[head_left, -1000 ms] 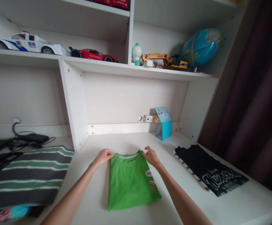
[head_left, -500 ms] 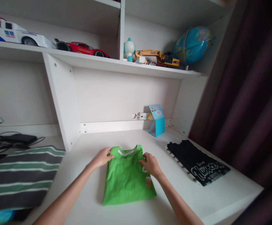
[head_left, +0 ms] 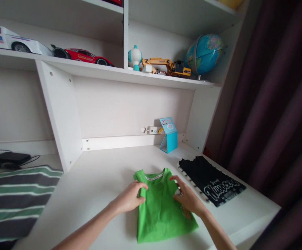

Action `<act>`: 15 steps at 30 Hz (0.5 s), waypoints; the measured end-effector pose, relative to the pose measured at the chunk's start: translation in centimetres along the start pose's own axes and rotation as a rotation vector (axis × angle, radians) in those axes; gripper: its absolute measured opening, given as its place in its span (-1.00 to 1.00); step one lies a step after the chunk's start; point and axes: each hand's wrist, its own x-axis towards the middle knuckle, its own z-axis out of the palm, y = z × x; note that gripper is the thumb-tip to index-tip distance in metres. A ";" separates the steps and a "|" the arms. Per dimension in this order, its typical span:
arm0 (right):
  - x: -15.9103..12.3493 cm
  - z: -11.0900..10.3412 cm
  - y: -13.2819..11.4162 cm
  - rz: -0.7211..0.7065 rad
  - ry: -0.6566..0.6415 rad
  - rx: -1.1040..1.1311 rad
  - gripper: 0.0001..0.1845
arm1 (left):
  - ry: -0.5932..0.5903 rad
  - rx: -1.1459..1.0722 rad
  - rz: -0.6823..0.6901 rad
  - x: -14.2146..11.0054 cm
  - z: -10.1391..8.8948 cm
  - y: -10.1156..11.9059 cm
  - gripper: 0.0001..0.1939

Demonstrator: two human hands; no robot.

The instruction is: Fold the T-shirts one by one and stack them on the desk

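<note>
And the green shirt (head_left: 160, 215) was seemingly being straightened! Left hand (head_left: 129, 198) and right hand (head_left: 189, 200) flanked it, each thumb and fingers apart; an even pinch looked needed next.

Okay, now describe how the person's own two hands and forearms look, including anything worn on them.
Both the left hand and the right hand are bare, with no gloves. No sleeves show on the visible stretch of either forearm, and no watch, bracelet or ring can be made out. The forearms look slender, and no markings can be made out.
</note>
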 end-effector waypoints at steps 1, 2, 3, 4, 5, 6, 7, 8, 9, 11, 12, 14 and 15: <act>-0.3 -0.6 0.2 -0.009 0.026 -0.029 -0.56 | -0.005 -0.016 -0.009 0.2 0.2 0.6 -0.62; -0.6 -1.4 0.5 -0.007 0.056 -0.071 -0.66 | -0.004 -0.041 -0.007 0.5 0.4 1.3 -0.59; -0.7 -2.3 0.9 0.001 0.086 -0.114 -0.72 | -0.003 -0.073 0.008 0.9 0.8 2.0 -0.57; -0.7 -3.5 1.3 0.009 0.117 -0.161 -0.74 | 0.000 -0.108 0.031 1.5 1.2 2.9 -0.55; -0.7 -4.9 1.9 0.017 0.147 -0.210 -0.73 | 0.007 -0.143 0.058 2.1 1.8 3.8 -0.53; -0.5 -6.4 2.6 0.026 0.176 -0.261 -0.71 | 0.020 -0.176 0.088 2.9 2.5 4.8 -0.52; -0.2 -8.0 3.4 0.034 0.208 -0.319 -0.69 | 0.038 -0.205 0.118 3.8 3.3 6.0 -0.50; 0.1 -9.6 4.2 0.041 0.241 -0.387 -0.67 | 0.058 -0.228 0.148 4.7 4.2 7.2 -0.49; 0.5 -11.2 5.1 0.052 0.275 -0.457 -0.66 | 0.079 -0.242 0.176 5.8 5.1 8.4 -0.48; 1.2 -14.3 6.8 0.080 0.331 -0.571 -0.63 | 0.118 -0.251 0.238 8.1 7.0 10.8 -0.46; 1.6 -15.7 7.6 0.097 0.353 -0.609 -0.62 | 0.135 -0.251 0.268 9.3 8.0 11.9 -0.45; 2.1 -18.1 9.1 0.133 0.391 -0.651 -0.59 | 0.160 -0.251 0.320 11.7 9.9 13.7 -0.43; 2.4 -19.0 9.8 0.150 0.408 -0.662 -0.57 | 0.172 -0.258 0.332 12.9 10.8 14.3 -0.42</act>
